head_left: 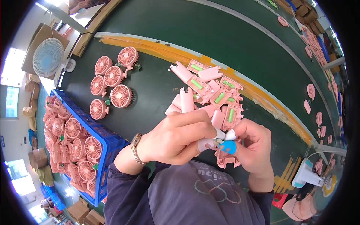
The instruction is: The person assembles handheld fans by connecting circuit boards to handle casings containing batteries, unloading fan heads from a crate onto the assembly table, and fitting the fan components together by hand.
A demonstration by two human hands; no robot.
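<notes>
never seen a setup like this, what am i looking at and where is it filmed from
There is no robot here: these are a person's own bare hands. The single picture comes from a wide fisheye camera on their head, looking down, so straight edges bend near the rim.

On the dark green surface sit six pink fan heads and a pile of pink shells, some holding green cylinders. At left, a blue crate holds more fan heads.

The left hand and right hand meet, their covered fingertips pinching a small part, too hidden to identify.
</notes>
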